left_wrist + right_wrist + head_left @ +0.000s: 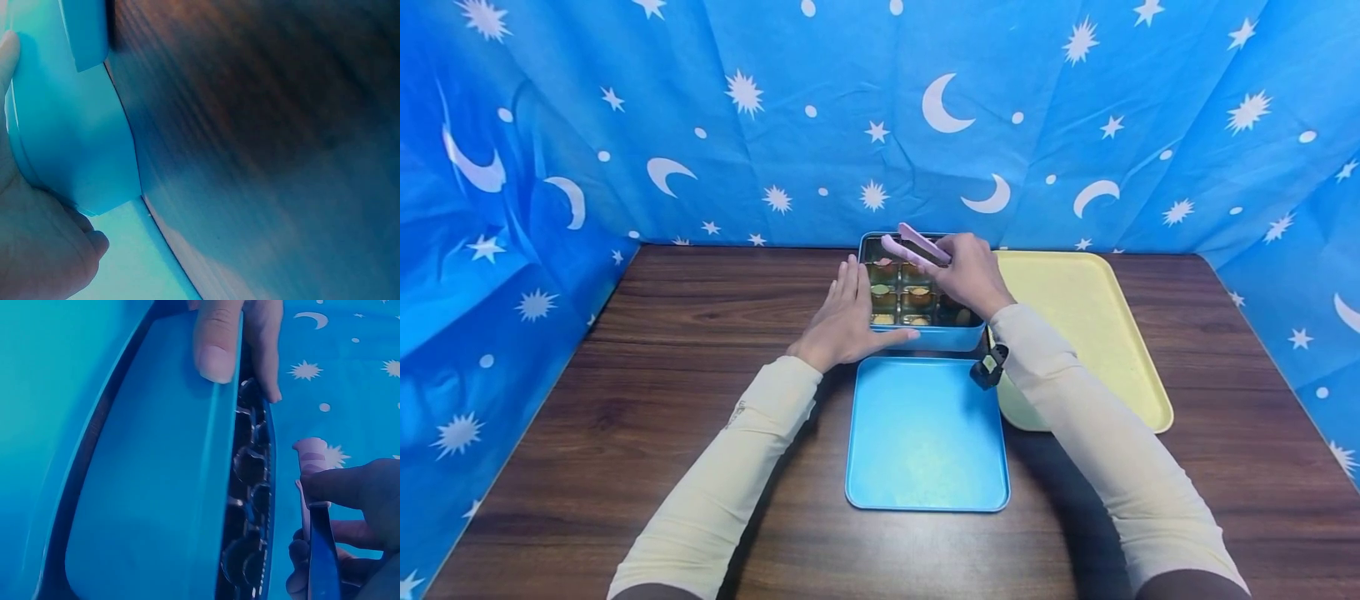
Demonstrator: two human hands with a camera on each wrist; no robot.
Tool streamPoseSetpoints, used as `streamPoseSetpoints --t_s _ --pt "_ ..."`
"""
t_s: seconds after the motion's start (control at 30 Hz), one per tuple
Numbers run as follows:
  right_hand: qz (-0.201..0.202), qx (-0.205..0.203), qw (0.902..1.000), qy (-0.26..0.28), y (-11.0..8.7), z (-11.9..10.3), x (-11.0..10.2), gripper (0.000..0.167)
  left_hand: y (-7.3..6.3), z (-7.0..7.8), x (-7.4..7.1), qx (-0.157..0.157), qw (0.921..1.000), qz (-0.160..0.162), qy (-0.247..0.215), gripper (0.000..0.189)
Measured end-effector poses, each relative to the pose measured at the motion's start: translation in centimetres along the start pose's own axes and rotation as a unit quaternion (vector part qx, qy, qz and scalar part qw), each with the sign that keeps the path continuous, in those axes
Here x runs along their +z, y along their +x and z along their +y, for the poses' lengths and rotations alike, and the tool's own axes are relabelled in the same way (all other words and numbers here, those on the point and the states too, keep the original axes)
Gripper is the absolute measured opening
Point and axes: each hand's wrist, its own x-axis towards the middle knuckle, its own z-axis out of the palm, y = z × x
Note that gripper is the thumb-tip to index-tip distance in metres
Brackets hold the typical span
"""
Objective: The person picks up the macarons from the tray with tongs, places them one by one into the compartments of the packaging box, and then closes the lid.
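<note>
My left hand (842, 312) lies along the left edge of a blue box (943, 337), fingers straight, thumb stretched over the front wall. In the left wrist view it rests against the box's side (75, 137). The box's inner tray (900, 305) has several compartments with small colored pieces, pink, green and yellowish. My right hand (973, 271) pinches pink tongs (917, 250) over the box's right half, their two arms spread apart at the upper left. The right wrist view shows the tongs (312, 462) between thumb and fingers; the hand hides several compartments.
A light blue lid-like tray (928, 437) lies just in front of the box. A pale yellow tray (1075, 333) sits to the right, partly under my right forearm. A blue curtain (850, 150) with stars and moons stands behind the dark wooden table (700, 333).
</note>
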Motion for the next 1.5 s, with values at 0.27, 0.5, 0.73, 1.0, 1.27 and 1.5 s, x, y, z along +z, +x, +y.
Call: streamPoseSetpoints --t_s 0.27,0.5,0.73,1.0,1.27,1.5 --pt "0.029 0.002 0.9995 0.012 -1.2 0.9 -2.7 0.04 0.3 0.1 0.0 -0.008 1.0 -0.003 -0.002 0.136" --pt "0.047 0.011 0.9987 0.015 -2.8 2.5 -5.2 0.042 0.4 0.1 0.0 -0.007 1.0 0.0 0.004 0.138" --pt "0.073 0.018 0.9972 -0.002 -4.9 5.2 -7.8 0.045 0.2 0.2 0.0 -0.003 1.0 -0.006 0.004 0.137" --pt "0.114 0.028 0.9922 -0.041 -7.8 8.9 -10.7 0.049 0.2 0.1 0.0 0.002 1.0 -0.006 0.004 0.135" --pt "0.144 0.06 0.9868 -0.044 -9.9 12.3 -12.6 0.054 0.2 0.0 -0.1 0.001 1.0 -0.005 0.007 0.135" --pt "0.141 0.111 0.9818 -0.063 -11.3 16.4 -13.2 0.06 0.1 0.0 -0.1 0.001 1.0 -0.006 -0.002 0.134"
